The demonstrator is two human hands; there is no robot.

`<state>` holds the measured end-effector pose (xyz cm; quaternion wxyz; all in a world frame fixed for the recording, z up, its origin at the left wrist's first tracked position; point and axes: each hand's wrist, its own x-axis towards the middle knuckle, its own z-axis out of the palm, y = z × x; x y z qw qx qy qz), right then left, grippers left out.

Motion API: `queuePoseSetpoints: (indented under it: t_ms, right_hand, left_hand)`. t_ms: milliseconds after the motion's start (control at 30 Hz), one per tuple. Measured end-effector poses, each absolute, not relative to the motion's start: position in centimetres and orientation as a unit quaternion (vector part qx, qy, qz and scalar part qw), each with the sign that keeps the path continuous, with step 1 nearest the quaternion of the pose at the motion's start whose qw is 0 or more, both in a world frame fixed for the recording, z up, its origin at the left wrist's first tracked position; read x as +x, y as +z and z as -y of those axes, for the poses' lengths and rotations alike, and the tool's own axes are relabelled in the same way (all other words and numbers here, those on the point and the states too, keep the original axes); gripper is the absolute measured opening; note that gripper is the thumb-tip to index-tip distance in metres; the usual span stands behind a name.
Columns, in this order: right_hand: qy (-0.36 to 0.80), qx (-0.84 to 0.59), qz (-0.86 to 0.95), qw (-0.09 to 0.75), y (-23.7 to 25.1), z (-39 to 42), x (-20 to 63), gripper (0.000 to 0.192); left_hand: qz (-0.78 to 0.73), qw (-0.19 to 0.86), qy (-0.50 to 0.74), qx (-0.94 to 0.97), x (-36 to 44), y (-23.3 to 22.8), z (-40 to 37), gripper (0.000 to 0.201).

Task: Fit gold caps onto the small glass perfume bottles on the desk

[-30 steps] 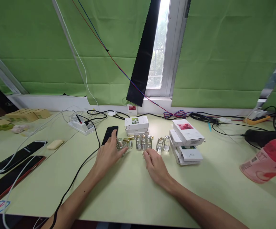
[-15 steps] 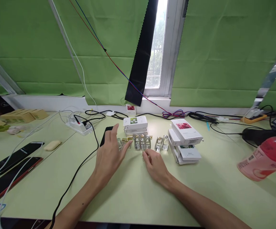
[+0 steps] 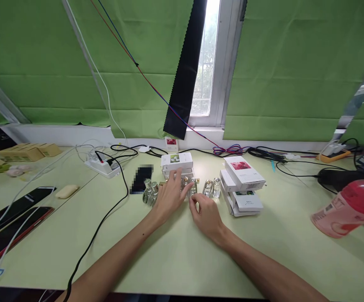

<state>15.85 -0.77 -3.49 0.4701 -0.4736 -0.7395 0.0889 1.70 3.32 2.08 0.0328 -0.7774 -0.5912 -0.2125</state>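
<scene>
Your left hand (image 3: 169, 195) spreads over the glass bottles (image 3: 189, 186); right hand (image 3: 207, 214) loosely curled, empty. A careless sweep likely topples them.

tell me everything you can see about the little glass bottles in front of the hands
The small glass bottles are clear, squarish vials with metallic necks, some gold-toned. They stand upright in a loose row on the pale green table, between two stacks of white boxes. A pair stands apart to the left, beside a dark phone. The left hand lies over the middle ones, fingers spread on them. The right hand rests just in front, fingertips near one bottle; contact is unclear. Whether they hold liquid cannot be told.
</scene>
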Motion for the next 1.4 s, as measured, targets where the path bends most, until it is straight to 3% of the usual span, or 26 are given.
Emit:
queuePoseSetpoints:
  t_ms: [200,367,633,1400]
  right_hand:
    - [0.034,-0.489,0.712,0.504,-2.6,0.8,16.5,0.019]
    - [0.018,-0.515,0.699,0.496,-2.3,0.6,16.8,0.029]
    - [0.027,-0.533,0.716,0.449,-2.6,0.3,17.0,0.04]
    - [-0.004,-0.562,0.723,0.402,-2.5,0.6,16.6,0.04]
  left_hand:
    - [0.569,-0.054,-0.28,-0.771,1.3,0.6,-3.7,0.067]
    - [0.558,-0.104,-0.314,-0.761,1.1,-0.1,-3.8,0.068]
    - [0.54,-0.127,-0.339,-0.76,0.9,-0.4,-3.9,0.066]
    - [0.517,-0.139,-0.351,-0.768,0.8,-0.9,-4.0,0.06]
